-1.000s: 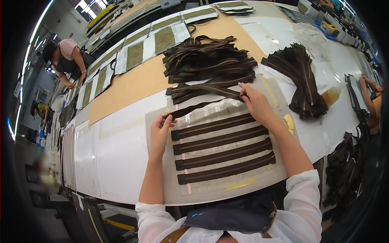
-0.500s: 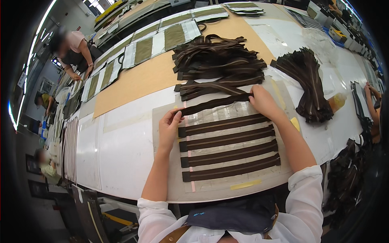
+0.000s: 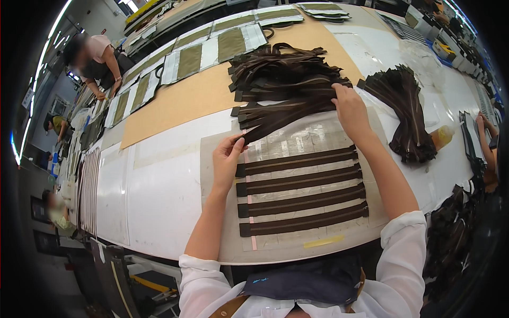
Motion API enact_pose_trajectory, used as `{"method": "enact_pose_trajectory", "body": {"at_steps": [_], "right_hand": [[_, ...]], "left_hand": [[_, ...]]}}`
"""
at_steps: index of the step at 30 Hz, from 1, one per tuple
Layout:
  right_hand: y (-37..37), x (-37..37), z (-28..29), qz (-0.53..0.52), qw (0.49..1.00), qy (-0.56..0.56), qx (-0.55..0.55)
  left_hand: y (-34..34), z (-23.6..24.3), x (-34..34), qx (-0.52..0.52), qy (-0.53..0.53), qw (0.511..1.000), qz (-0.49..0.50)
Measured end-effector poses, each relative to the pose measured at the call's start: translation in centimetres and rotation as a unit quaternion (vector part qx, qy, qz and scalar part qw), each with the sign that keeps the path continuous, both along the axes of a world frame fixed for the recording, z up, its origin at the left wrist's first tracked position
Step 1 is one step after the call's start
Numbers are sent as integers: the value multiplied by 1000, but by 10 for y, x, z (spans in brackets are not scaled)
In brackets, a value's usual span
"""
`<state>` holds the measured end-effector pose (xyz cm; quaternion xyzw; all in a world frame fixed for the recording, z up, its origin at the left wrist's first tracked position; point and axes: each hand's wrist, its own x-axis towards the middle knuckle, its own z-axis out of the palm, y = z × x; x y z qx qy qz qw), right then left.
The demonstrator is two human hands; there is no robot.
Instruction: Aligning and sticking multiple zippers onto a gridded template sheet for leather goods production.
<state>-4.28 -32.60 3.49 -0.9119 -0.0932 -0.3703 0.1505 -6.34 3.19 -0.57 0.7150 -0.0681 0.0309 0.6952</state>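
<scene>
My left hand [image 3: 228, 157] pinches the left end of a dark brown zipper [image 3: 283, 123], which slants up to the right above the board. At the right end of the zipper pile [image 3: 297, 74], my right hand [image 3: 351, 110] has its fingers bent and closed near this zipper's other end. Loose zippers in the pile overlap there, partly hiding its edges. Several brown zippers [image 3: 305, 186] lie in parallel rows on the grey board [image 3: 220, 233], their black end tabs lined up at the left along a pink strip.
A second zipper bundle [image 3: 405, 111] lies to the right, beside a bottle with yellowish contents [image 3: 441, 137]. Green and white fabric panels [image 3: 191, 63] run along the far side on tan board. Another person [image 3: 95, 61] works at the far left; a co-worker's arm [image 3: 488, 135] shows at the right.
My right hand has moved up to the pile, raising the zipper's right end. My left hand has shifted slightly right, still holding its end. The laid-out zippers keep their rows.
</scene>
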Motion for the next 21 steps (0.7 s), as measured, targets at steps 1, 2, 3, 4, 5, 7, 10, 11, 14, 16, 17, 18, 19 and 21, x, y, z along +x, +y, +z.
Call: {"method": "enact_pose_trajectory", "body": {"at_steps": [1, 2, 3, 4, 5, 7, 10, 11, 14, 16, 17, 18, 19, 21], "right_hand": [[2, -2, 2, 4, 1000, 0, 1], [3, -7, 3, 11, 999, 43, -6], [4, -14, 4, 19, 996, 86, -15], [4, -22, 8, 23, 996, 87, -15], [3, -32, 13, 35, 975, 188, 118], [-12, -47, 8, 83, 901, 312, 288], [-18, -60, -5, 152, 849, 334, 380], [-22, -61, -7, 153, 832, 364, 391], [-26, -66, -5, 140, 790, 396, 446], [-29, -66, -7, 149, 789, 394, 448], [-30, -67, -8, 158, 788, 391, 448], [-32, -67, -9, 159, 787, 391, 450], [-36, -67, -9, 158, 790, 381, 454], [-43, -67, -9, 156, 791, 373, 459]], "left_hand": [[2, 0, 0, 3, 3, 1000, 9], [7, 1, 0, 4, 3, 1000, 14], [16, 3, 1, 33, 18, 998, 41], [23, 5, 1, 62, 34, 995, 68], [28, 6, 2, 61, 35, 995, 72], [33, 7, 3, 83, 28, 994, 65], [36, -8, 2, 199, -13, 978, 53], [36, -11, 2, 199, -11, 978, 54], [35, -15, 0, 277, -93, 952, 87], [37, -13, -2, 359, -126, 919, 106], [38, -16, -1, 361, -126, 918, 106], [41, -20, 0, 375, -141, 911, 95], [39, -20, -1, 389, -155, 905, 82], [34, -21, -3, 399, -152, 901, 79]]}}
